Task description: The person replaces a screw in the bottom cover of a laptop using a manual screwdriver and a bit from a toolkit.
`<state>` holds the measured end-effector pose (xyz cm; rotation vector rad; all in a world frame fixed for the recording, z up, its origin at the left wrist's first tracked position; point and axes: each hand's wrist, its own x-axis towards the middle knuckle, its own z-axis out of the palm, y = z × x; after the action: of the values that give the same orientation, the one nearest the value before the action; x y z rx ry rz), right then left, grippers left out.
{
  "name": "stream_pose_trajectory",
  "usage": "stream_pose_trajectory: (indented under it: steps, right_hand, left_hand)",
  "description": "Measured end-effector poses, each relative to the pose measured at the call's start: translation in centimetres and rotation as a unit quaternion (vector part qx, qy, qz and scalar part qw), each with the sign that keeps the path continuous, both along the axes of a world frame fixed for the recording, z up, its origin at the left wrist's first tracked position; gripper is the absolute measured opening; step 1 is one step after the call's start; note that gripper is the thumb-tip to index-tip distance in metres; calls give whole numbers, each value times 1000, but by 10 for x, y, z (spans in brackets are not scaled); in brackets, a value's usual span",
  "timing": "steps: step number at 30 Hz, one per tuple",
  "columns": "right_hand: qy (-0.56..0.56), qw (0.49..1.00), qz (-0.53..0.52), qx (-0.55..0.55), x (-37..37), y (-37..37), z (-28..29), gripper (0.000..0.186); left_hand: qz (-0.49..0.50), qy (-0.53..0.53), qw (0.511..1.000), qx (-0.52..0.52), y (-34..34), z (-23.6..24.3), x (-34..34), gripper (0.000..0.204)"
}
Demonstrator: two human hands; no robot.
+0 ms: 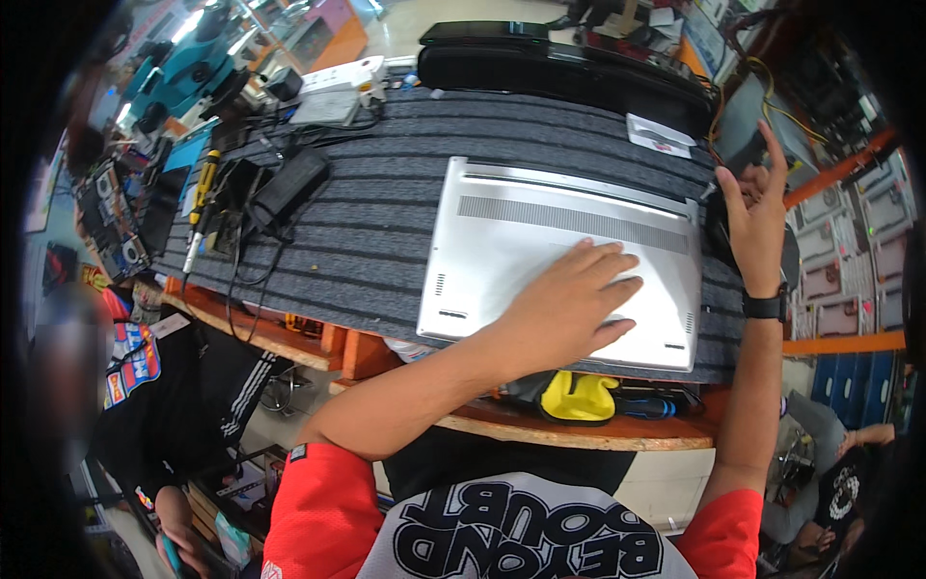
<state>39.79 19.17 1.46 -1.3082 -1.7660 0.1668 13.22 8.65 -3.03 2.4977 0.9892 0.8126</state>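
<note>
On the striped surface [376, 232], silver laptop [497, 261] lies underside up, long axis left-right. Left hand [577, 301] is nearer: palm down on it, fingers spread, nothing gripped. Right hand [757, 217] is beyond the far right corner, fingers apart, no grip visible; laptop lies to its left.

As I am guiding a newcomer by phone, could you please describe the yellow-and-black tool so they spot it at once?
On the grey, dark-striped worktop, find the upturned silver laptop under the left hand. To its left lies a black power adapter, and further left is the slender tool. Its yellow-and-black handle sets it apart from the adapter, which is plain black.
</note>
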Motion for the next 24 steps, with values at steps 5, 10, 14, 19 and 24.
stream_pose_trajectory:
  steps: [5, 10, 14, 19, 24]
  right_hand:
    - [14, 1000, 9, 2, -4, 1, -1, 70]
    - [4, 1000, -3, 1, -1, 1, -2, 69]
    - [-5, 1000, -20, 14, 3, 0, 0, 68]
    - [10, 1000, 17, 0, 0, 0, 3, 67]
    - [-10, 1000, 2, 4, 6, 2, -1, 68]
  left_hand:
    - [3, -15, 1000, 19, -2, 0, -3, 45]
    - [104, -86, 991, 18, 25, 25, -33, 39]
    - [296, -171, 940, 13, 85, 65, -110, 24]
    - [338, 67, 939, 12, 145, 54, -216, 22]
    - [295, 218, 930, 21, 171, 47, -222, 19]
